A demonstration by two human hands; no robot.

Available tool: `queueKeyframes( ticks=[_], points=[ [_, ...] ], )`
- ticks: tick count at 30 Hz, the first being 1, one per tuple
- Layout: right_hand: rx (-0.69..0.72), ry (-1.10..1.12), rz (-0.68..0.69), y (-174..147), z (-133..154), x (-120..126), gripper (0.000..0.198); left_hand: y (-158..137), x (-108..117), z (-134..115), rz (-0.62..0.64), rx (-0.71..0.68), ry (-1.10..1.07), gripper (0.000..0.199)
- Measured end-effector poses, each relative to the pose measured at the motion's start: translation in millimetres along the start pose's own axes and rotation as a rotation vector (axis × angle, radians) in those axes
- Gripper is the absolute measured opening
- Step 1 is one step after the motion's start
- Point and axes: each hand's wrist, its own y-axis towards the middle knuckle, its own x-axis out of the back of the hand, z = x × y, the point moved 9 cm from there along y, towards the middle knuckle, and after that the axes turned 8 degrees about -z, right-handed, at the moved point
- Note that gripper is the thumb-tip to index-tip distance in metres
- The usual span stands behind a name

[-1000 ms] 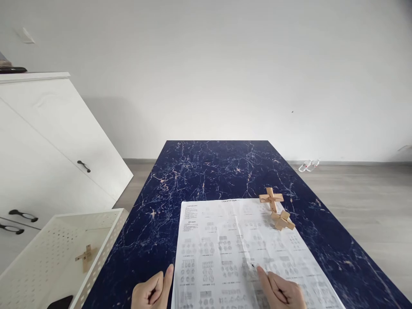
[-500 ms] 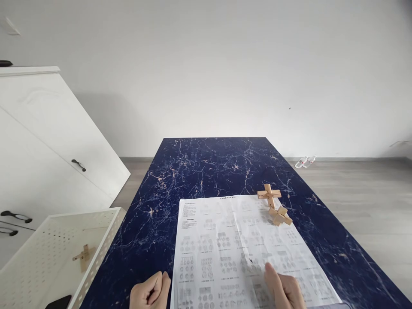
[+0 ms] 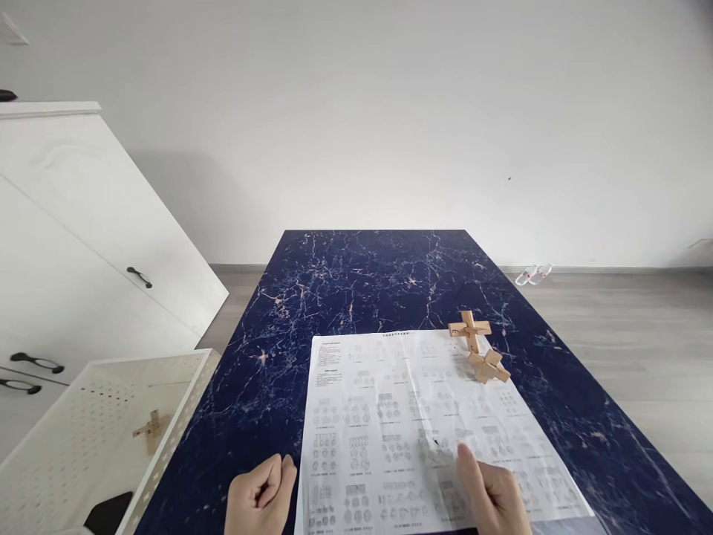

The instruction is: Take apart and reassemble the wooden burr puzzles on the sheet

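A large printed sheet (image 3: 384, 416) with rows of small diagrams lies on the blue marbled table (image 3: 362, 275), lightly creased. Just left of its edge, my left hand (image 3: 261, 494) rests as a loose fist, with nothing visible in it. My right hand (image 3: 493, 490) is curled closed over the sheet's lower right part, thumb pointing forward; I see nothing in its fingers. On the sheet's far right corner sit two wooden puzzle pieces: a cross-shaped one (image 3: 469, 329) and, in front of it, a star-shaped one (image 3: 489, 366). Neither hand touches them.
Left of the table stands a white perforated cart (image 3: 183, 394) holding another wooden cross piece (image 3: 153, 427) and a black flat object (image 3: 108, 513). Behind it is a white cabinet (image 3: 94, 238). White slippers (image 3: 533, 275) stand by the wall at right.
The view has shifted slightly, so everything sits a little higher and the sheet's near edge shows. Both hands stay closed in nearly the same places; the wooden pieces have not moved.
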Motion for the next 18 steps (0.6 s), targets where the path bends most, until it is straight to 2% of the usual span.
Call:
queueKeyframes(
  ticks=[6, 11, 18],
  points=[
    [-0.024, 0.008, 0.001, -0.6, 1.5, 2.0, 0.069, 1.5, -4.5, 5.9, 0.041, -0.033, 0.039, 0.054],
    [-0.005, -0.02, 0.014, 1.1, 3.3, 3.7, 0.065, 2.0, -7.9, 6.0, 0.021, -0.072, 0.019, 0.054],
    [-0.009, -0.042, 0.013, 3.8, 5.7, 5.2, 0.063, 11.9, -20.9, -19.5, 0.15, -0.081, 0.04, 0.05]
  ],
)
